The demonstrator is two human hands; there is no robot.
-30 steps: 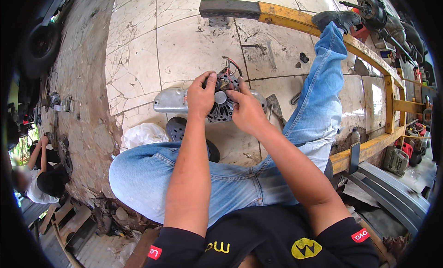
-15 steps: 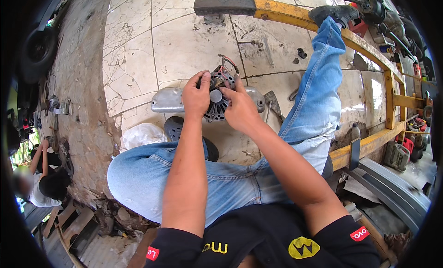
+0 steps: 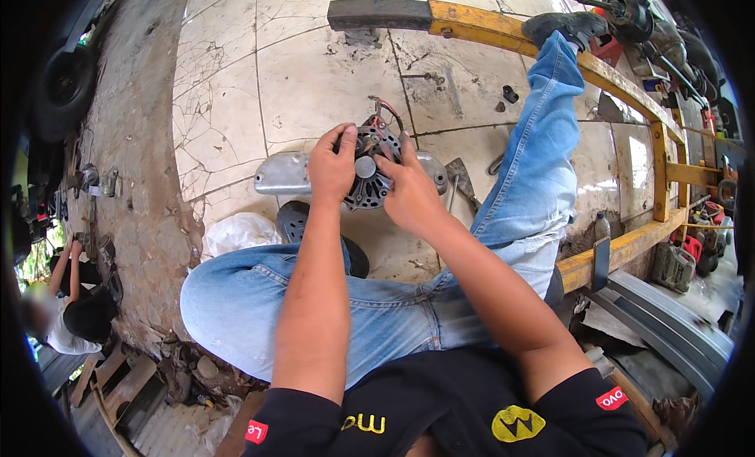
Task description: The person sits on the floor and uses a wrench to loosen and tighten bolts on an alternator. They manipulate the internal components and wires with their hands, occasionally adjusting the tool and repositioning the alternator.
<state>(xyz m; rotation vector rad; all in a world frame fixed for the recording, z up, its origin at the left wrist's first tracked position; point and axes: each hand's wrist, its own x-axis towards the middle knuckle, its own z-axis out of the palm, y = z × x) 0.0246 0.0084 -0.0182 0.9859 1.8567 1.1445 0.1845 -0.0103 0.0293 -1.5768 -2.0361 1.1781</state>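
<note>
A round metal alternator with slotted vents and red and black wires lies on the tiles in front of me. My left hand is closed on its left edge, thumb and fingers bent over the rim. On the other side my right hand grips it, one finger stretched along the right rim and the others bent in toward the middle. What the right fingertips press on is partly hidden. A long grey metal cover sits beneath or behind the alternator, sticking out on both sides.
A flat scraper-like tool and a thin rod lie right of the alternator. A white plastic bag is by my left knee. The yellow steel frame carries a phone. Another person sits far left.
The right hand's bent fingers have shifted slightly at the alternator's middle. The left hand keeps its grip. The whole view has moved a little.
</note>
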